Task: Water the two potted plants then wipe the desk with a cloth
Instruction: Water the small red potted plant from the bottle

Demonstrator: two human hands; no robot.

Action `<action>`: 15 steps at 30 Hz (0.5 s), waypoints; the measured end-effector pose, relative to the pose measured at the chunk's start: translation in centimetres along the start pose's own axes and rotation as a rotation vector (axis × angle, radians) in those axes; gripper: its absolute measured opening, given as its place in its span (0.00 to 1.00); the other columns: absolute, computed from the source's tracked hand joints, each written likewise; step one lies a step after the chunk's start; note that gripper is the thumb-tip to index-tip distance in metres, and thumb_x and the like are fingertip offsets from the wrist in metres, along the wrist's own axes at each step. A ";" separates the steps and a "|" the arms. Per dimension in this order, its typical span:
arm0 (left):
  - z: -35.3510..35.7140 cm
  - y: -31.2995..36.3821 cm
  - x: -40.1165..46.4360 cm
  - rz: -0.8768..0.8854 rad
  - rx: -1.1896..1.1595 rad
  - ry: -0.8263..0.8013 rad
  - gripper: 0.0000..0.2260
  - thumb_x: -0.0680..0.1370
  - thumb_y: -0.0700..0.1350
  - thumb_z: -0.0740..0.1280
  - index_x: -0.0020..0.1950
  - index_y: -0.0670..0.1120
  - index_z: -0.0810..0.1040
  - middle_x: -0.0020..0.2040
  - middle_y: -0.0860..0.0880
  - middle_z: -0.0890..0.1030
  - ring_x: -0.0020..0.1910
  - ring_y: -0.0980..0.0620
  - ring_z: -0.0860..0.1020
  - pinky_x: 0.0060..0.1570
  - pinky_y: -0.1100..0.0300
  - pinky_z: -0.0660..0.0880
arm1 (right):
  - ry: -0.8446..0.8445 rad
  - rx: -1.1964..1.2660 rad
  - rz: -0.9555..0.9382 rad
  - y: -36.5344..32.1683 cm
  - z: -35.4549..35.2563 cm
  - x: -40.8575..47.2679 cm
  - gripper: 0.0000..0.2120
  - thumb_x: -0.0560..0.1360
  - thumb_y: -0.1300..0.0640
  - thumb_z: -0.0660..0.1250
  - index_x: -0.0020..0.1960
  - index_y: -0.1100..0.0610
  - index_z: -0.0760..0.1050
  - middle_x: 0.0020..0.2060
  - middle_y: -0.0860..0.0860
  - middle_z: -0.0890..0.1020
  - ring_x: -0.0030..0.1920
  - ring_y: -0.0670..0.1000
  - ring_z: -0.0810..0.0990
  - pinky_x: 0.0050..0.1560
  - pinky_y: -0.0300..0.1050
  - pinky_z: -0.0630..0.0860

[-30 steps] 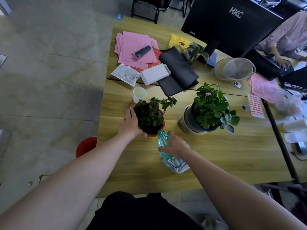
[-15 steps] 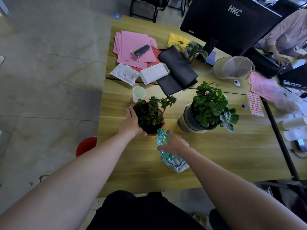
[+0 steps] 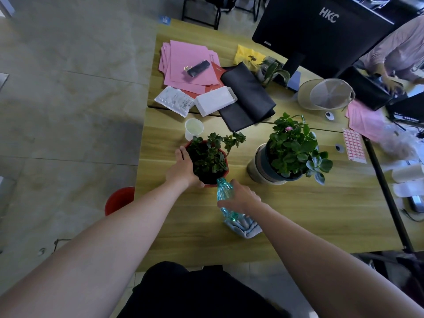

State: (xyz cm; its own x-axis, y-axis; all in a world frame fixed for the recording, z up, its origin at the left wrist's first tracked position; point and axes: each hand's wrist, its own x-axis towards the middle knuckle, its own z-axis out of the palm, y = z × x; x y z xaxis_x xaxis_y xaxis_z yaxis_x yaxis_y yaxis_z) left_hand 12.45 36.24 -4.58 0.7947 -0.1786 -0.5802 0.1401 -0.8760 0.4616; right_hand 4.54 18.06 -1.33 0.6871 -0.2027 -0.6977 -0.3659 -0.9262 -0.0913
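A small plant in a red pot stands on the wooden desk. My left hand grips the pot's left side. My right hand holds a clear teal plastic bottle, tilted with its open mouth at the pot's near rim. A bigger plant with a pink flower sits to the right in a grey and beige pot. Beneath my right wrist lies a folded pale blue cloth, partly hidden by the bottle and my arm.
A plastic cup stands just behind the red pot. Farther back lie pink papers, a white box, a black folded cloth, a cap and a monitor. Another person's sleeve is at the far right. A red bucket stands on the floor.
The bottle's mouth has edged slightly closer to the red pot's rim. My left hand keeps its grip on the pot.
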 end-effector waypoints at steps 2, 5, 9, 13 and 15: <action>0.0 0.0 0.0 0.005 0.009 -0.003 0.65 0.66 0.54 0.81 0.79 0.42 0.31 0.81 0.43 0.37 0.75 0.40 0.65 0.62 0.47 0.74 | -0.005 -0.005 0.003 -0.1 0.0 0.0 0.38 0.67 0.37 0.73 0.68 0.53 0.63 0.52 0.51 0.75 0.49 0.56 0.75 0.54 0.57 0.78; -0.1 0.1 -0.1 -0.001 0.017 -0.001 0.64 0.66 0.54 0.80 0.79 0.42 0.31 0.81 0.43 0.37 0.75 0.40 0.66 0.61 0.48 0.75 | -0.018 -0.014 0.006 -0.1 -0.1 -0.1 0.37 0.67 0.37 0.72 0.68 0.53 0.62 0.51 0.52 0.75 0.50 0.57 0.76 0.54 0.58 0.78; -0.2 0.2 -0.2 -0.008 0.021 0.000 0.65 0.66 0.53 0.81 0.79 0.42 0.31 0.81 0.43 0.37 0.73 0.40 0.69 0.59 0.48 0.75 | -0.027 -0.012 0.005 -0.2 -0.2 -0.2 0.38 0.67 0.37 0.72 0.69 0.53 0.62 0.51 0.52 0.75 0.51 0.58 0.79 0.51 0.59 0.81; -0.2 0.2 -0.3 -0.006 0.053 0.009 0.64 0.66 0.55 0.80 0.79 0.41 0.31 0.81 0.43 0.38 0.71 0.40 0.71 0.55 0.50 0.76 | -0.037 -0.014 0.014 -0.2 -0.2 -0.3 0.38 0.67 0.37 0.72 0.69 0.52 0.61 0.51 0.52 0.75 0.50 0.57 0.79 0.49 0.58 0.82; -0.2 0.2 -0.4 -0.006 0.052 0.012 0.64 0.66 0.55 0.80 0.79 0.41 0.31 0.81 0.43 0.38 0.71 0.40 0.71 0.54 0.50 0.76 | -0.045 -0.009 0.019 -0.2 -0.2 -0.2 0.38 0.66 0.37 0.72 0.68 0.52 0.62 0.51 0.51 0.75 0.50 0.57 0.79 0.49 0.58 0.82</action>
State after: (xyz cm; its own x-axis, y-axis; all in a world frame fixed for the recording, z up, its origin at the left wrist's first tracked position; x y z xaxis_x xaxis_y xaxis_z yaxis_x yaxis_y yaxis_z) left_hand 12.32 36.24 -4.14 0.8009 -0.1686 -0.5746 0.1140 -0.8990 0.4227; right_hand 4.59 18.22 -1.02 0.6508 -0.2061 -0.7308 -0.3732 -0.9250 -0.0715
